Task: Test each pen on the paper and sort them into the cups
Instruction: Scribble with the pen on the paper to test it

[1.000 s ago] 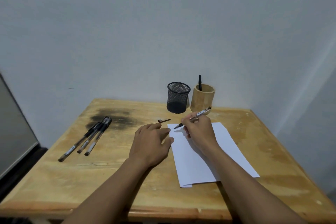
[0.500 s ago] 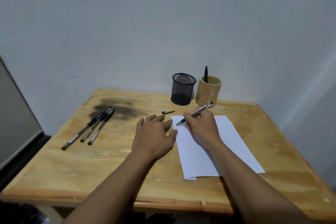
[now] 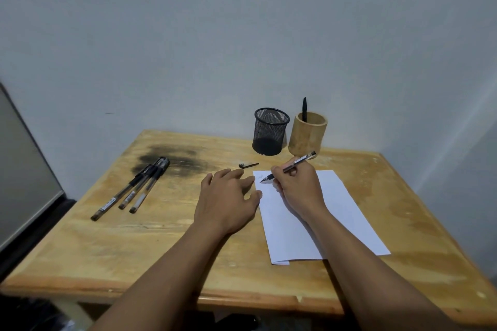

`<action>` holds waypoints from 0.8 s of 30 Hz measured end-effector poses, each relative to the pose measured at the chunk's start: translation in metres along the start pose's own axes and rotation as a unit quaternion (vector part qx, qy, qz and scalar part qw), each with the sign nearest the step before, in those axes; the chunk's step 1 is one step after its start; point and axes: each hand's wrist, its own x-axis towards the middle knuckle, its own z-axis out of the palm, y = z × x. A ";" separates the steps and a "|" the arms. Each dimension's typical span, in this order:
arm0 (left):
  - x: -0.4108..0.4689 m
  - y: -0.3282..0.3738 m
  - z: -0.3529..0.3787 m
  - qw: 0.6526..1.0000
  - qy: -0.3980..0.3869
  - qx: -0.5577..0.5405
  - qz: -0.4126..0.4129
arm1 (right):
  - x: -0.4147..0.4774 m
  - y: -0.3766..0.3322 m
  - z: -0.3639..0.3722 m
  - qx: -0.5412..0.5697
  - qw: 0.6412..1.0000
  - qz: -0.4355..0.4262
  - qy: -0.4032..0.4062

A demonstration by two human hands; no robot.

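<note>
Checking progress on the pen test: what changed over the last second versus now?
A small scribble has appeared at the paper's top left corner, under the tip of the pen in the right hand. That hand's grip on the pen is unchanged. The left hand stays flat beside the paper's edge. The cap, three pens and both cups, mesh cup and wooden cup, have not moved on the table; only the camera shifted.

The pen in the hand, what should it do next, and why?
Probably lift the pen off the paper and recap it. A small scribble already shows at its tip, so it seems to write. The cap lies just beyond the left hand; the right hand holds the pen.
</note>
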 end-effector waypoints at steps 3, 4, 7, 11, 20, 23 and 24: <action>0.000 0.000 0.000 1.000 -0.001 0.000 -0.001 | -0.001 0.000 0.000 0.008 1.000 0.002 0.005; 0.000 0.001 0.000 1.000 -0.002 0.001 0.000 | -0.001 -0.001 0.000 0.009 1.000 0.004 0.007; 0.000 0.001 0.000 1.000 -0.001 0.000 0.002 | -0.002 -0.002 -0.001 0.006 1.000 0.010 0.012; -0.001 -0.001 0.000 1.000 -0.001 0.002 0.002 | -0.003 -0.003 -0.002 0.006 1.000 0.013 0.020; 0.000 0.000 0.000 1.000 -0.002 0.003 -0.001 | -0.004 -0.005 -0.003 -0.002 0.999 0.027 0.037; 0.000 0.000 0.001 1.000 0.001 0.008 0.000 | -0.004 -0.006 -0.003 -0.002 0.999 0.033 0.039; 0.001 0.000 0.001 1.000 0.003 0.010 0.001 | -0.004 -0.006 -0.002 0.005 0.998 0.037 0.043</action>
